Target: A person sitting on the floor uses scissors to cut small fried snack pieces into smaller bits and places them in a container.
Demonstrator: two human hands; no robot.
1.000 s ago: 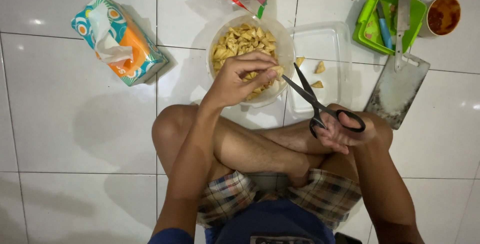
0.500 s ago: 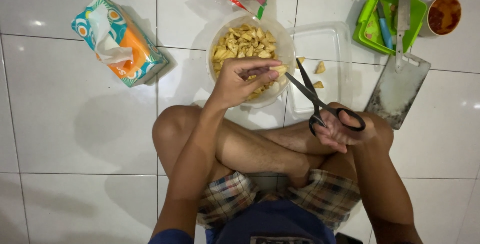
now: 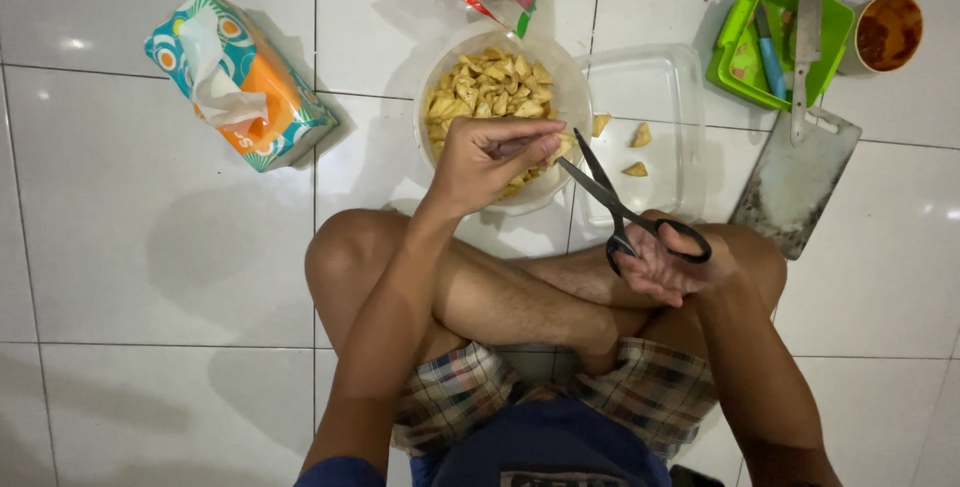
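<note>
Scissors [image 3: 630,212] lower; 2 hands, 1 bowl [image 3: 560,77]

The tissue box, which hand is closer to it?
Left. The left hand is over the bowl of snacks, a little way from the tissue box. The right hand, holding scissors, rests on the knee, farther away.

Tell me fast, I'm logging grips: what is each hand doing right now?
Left hand: closed, pinching a pale food piece over the bowl.
Right hand: fingers through the handles of the black scissors, blades open.
</note>
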